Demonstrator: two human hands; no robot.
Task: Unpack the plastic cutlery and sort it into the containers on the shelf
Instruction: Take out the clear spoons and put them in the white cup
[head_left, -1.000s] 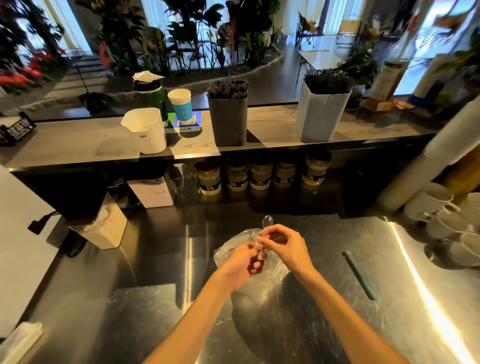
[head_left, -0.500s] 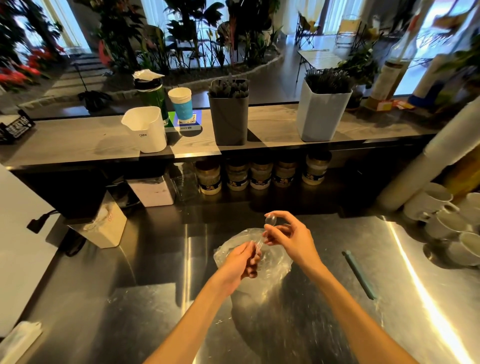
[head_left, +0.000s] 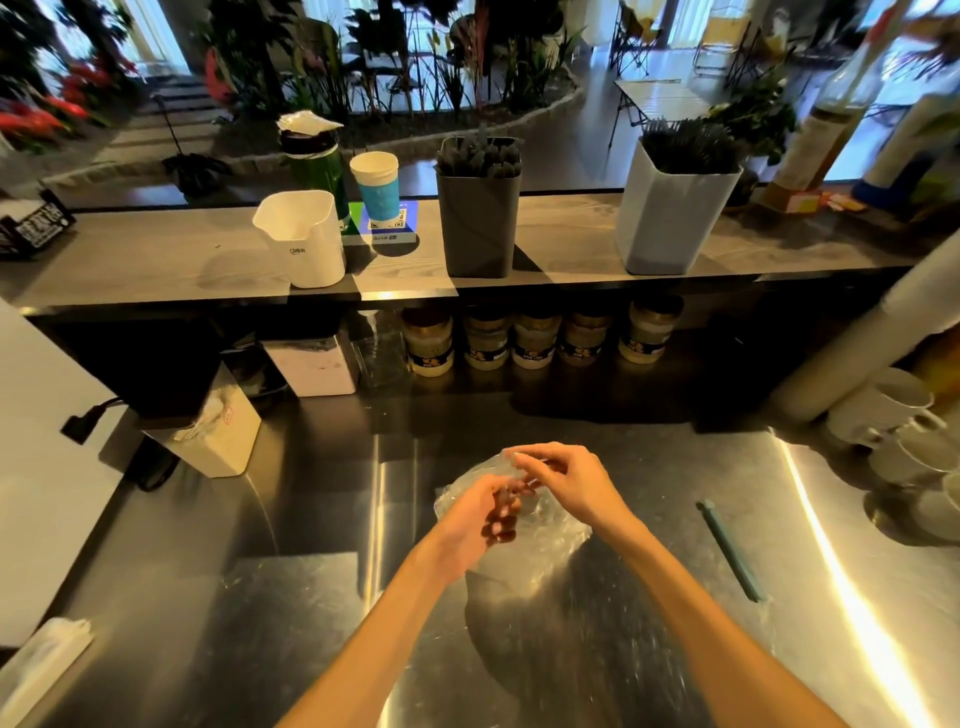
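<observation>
Over the steel surface (head_left: 322, 597) our left hand (head_left: 475, 522) grips the clear bag (head_left: 550, 540) while our right hand (head_left: 566, 480), just above, pinches at its mouth, shelf containers (head_left: 478, 228) well beyond.

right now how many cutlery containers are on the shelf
3: a white container on the left, a dark grey container in the middle, and a larger white container on the right.

Both forearms are reaching in from the bottom edge and converging at centre. The left hand (head_left: 475, 512) is sitting lower, its fingers (head_left: 501, 527) curling inward toward the palm. The right hand (head_left: 563, 480) is hovering just above it, thumb and fingertips (head_left: 519, 457) pinching together, knuckles up.
</observation>
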